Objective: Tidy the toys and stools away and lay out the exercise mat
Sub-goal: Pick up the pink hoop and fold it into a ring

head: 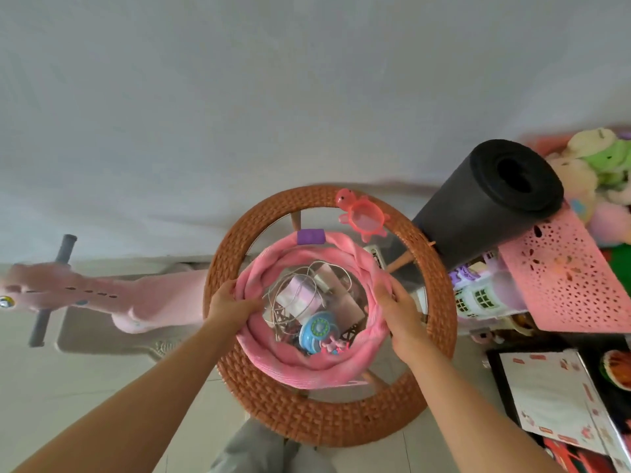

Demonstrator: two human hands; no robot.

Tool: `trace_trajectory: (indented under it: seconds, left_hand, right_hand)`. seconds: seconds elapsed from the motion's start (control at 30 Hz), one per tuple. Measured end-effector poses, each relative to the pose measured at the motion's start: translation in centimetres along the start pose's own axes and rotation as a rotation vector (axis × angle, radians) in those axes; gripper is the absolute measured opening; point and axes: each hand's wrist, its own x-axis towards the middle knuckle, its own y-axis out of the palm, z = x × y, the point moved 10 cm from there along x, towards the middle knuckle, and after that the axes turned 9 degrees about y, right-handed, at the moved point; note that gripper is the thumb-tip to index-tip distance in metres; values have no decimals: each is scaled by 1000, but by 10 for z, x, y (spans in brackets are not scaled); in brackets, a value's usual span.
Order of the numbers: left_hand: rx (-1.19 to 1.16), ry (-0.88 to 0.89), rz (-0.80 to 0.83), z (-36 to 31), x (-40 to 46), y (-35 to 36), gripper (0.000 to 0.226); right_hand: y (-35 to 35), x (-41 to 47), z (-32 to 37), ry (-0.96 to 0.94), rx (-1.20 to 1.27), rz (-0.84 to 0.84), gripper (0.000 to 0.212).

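Note:
A pink knitted basket point(290, 363) stands on a round glass table with a woven brown rim point(307, 421). My left hand point(227, 303) grips its left rim and my right hand point(397, 312) grips its right rim. Inside lie a blue round toy point(317, 329), a white cable point(307, 278) and small boxes. A red plastic turtle point(363, 215) sits on the table's far rim. A rolled black exercise mat point(485, 203) stands upright to the right of the table.
A pink ride-on scooter point(102, 298) lies on the floor at left. At right are a perforated pink stool point(566, 278), a toy house point(478, 295), plush toys point(594, 169) and a white board point(553, 394). A white wall is behind.

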Motion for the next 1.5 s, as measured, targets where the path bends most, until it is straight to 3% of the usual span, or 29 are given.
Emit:
trace_trajectory:
  seconds: [0.3,0.53,0.73,0.93,1.27,1.5]
  left_hand:
    - [120,-43,-24,17,68,25,36]
    - [281,15,-30,19,86,36,30]
    - [454,34,22,5,88,31,41]
    - [337,67,-85,-27,70,6,42]
    - [212,76,-45,-82,-1,-43,37]
    - [145,186,-56,-127,-38,-58,37]
  right_hand:
    - [6,82,-28,109,0,-58,21]
    - [4,101,-44,159,-89,-178,35]
    - [6,103,-38,185,-241,-189,37]
    - [-17,77,-18,184,-125,-214,48]
    - [-50,0,40,62,-44,-200,47]
    - [-46,-26,68,-12,-100,-160,46]
